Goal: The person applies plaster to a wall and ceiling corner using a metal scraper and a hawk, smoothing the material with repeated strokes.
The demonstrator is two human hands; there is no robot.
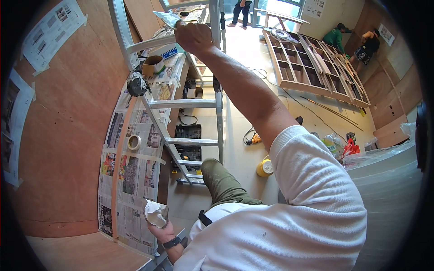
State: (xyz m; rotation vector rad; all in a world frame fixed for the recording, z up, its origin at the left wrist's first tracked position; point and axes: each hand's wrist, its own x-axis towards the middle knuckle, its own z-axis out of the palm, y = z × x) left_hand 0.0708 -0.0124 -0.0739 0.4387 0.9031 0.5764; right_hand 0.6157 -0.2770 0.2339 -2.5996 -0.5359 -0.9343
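My right hand [194,38] is stretched far forward at the top of the aluminium ladder [183,104]. Its fingers are closed on a thin, light blue and white piece [167,19], which could be a plastic packet or a cloth. Low on the left, beside the newspaper-covered bench, my left hand [162,231] wears a dark wristband. It grips a small container [157,214] with crumpled or lumpy white material at its top; I cannot tell whether that is paste or paper.
Newspaper [135,180] covers the bench, bearing a tape roll [134,142], a wooden strip [121,176] and an open cardboard box [153,66]. A yellow tub [265,168] stands on the floor. Farther off lies a wooden grid frame [298,70]; several people are beyond.
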